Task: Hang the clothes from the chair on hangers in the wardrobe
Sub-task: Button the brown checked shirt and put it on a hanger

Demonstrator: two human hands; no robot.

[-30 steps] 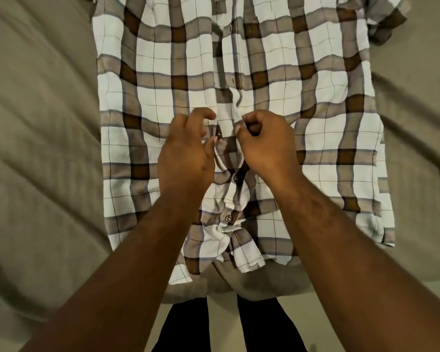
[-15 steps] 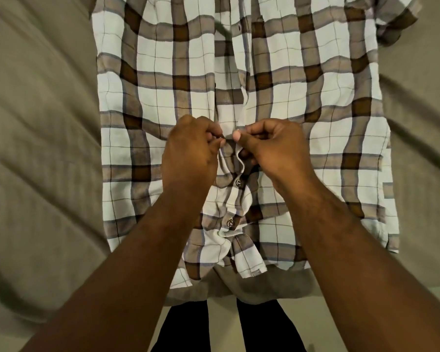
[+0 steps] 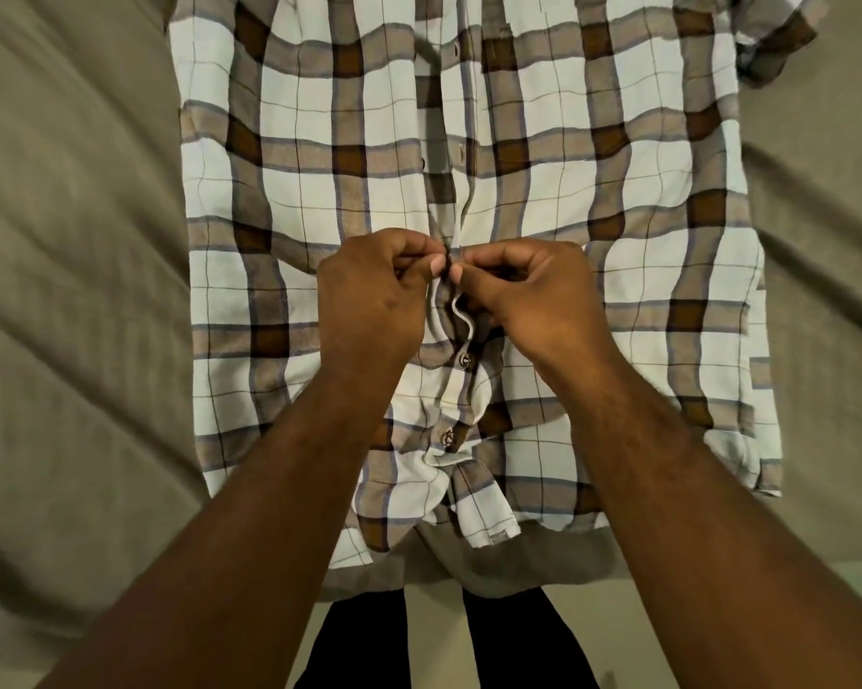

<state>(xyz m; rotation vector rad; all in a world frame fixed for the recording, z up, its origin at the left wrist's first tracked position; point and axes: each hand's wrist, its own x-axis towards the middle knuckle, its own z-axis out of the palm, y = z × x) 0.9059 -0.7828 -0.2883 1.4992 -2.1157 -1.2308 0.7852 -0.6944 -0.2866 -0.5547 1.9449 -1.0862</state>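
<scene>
- White-and-brown plaid button-front shirt [image 3: 593,201]: lies flat, front up, on olive-grey wrinkled bedsheet [image 3: 70,290].
- Left hand [image 3: 369,300] and right hand [image 3: 528,295]: close together, each pinching the shirt placket at mid-front.
- Two lower buttons [image 3: 465,359]: fastened.

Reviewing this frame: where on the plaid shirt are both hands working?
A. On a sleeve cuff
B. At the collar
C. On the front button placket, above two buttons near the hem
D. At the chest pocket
C: the left hand and right hand pinch the plaid shirt at its centre placket, with two buttons showing below them toward the hem.
</scene>
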